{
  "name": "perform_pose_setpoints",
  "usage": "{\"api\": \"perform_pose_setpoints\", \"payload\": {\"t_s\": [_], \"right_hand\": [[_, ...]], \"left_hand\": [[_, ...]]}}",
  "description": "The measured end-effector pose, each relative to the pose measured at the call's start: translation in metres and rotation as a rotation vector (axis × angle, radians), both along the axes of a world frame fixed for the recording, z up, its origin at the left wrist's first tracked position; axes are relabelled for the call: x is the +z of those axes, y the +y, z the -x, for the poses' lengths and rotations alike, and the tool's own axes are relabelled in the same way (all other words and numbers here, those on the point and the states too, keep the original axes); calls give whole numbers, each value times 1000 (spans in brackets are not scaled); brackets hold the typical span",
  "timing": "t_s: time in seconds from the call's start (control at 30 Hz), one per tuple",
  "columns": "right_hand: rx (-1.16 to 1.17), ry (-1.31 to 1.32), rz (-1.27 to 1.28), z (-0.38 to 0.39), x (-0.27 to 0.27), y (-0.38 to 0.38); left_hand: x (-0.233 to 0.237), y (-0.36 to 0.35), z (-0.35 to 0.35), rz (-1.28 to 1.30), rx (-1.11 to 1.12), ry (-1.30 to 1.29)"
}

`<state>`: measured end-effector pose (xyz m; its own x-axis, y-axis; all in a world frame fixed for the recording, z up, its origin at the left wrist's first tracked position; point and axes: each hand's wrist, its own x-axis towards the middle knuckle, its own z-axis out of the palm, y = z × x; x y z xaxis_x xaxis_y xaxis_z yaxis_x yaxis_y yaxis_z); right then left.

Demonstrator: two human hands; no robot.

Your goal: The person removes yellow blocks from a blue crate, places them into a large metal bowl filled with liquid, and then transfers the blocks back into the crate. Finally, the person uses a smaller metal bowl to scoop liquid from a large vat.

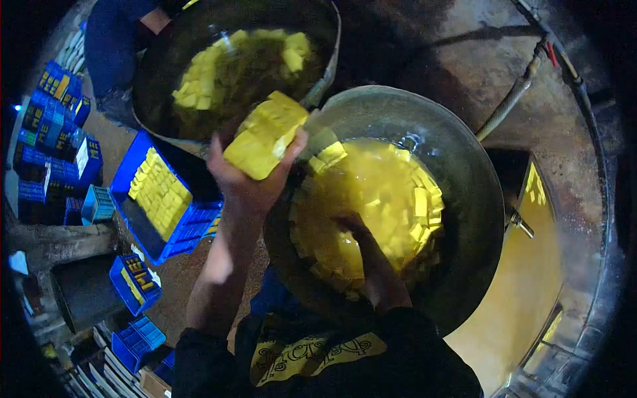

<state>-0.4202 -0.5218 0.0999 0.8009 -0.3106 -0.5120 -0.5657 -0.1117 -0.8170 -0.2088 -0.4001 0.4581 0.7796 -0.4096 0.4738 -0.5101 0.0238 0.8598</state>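
Holding soft-looking stuff like this one-handed seems doable, but I'd go easy on it. The left hand [249, 186] is wrapped around a yellow stack [264, 138], with digits pressing in from both sides and the palm under it, raised clear of the big metal pan [468, 219]. Looks like several pieces bunched together, so my guess is moderate weight, a bit of give, slick when wet, and corners that'd chip or crumble if you squeeze hard. I'd support it from below and use flat, even pressure on the sides, not fingertips digging in.

Right hand [353, 227] is lower and to the right of the left one, down at the cloudy yellow liquid [365, 182]. Can't tell if it's spread or pinching anything, too murky. Loose blocks [424, 202] sit just to the right of it, probably slippery too, so I'd scoop from underneath. Left of the left hand, a blue crate [192, 232] has more blocks laid close together, and another pan [322, 53] sits just beyond that hand.
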Motion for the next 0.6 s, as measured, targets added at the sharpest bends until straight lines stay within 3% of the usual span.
{"api": "perform_pose_setpoints", "payload": {"t_s": [0.03, 0.07, 0.17, 0.23, 0.27, 0.3, 0.33, 0.47, 0.53, 0.6], "right_hand": [[-400, -230, -503, 6, 5, 2], [-390, -231, -495, 5, 9, -2], [-353, -81, -660, 10, 23, -14], [-288, -292, -1031, 7, 50, -16], [-278, -284, -1024, 0, 81, -9], [-333, -401, -842, -13, 143, 5], [-382, -515, -656, -27, 195, 16], [74, -409, -369, -108, 333, 68], [170, -625, -221, -151, 359, 119], [302, -636, -96, -195, 386, 169]], "left_hand": [[1, 16, -5, -28, 103, -102], [1, 29, -7, -53, 207, -202], [6, 69, -15, -44, 157, 189], [4, 96, -28, 23, 130, 284], [-2, 112, -38, 478, 17, 749], [-9, 125, -46, 947, -115, 1199], [-18, 136, -52, 963, -110, 1198], [-48, 179, -76, 987, -40, 1189], [-74, 196, -91, 1043, -77, 1340], [-89, 213, -94, 748, 64, 1166]]}}
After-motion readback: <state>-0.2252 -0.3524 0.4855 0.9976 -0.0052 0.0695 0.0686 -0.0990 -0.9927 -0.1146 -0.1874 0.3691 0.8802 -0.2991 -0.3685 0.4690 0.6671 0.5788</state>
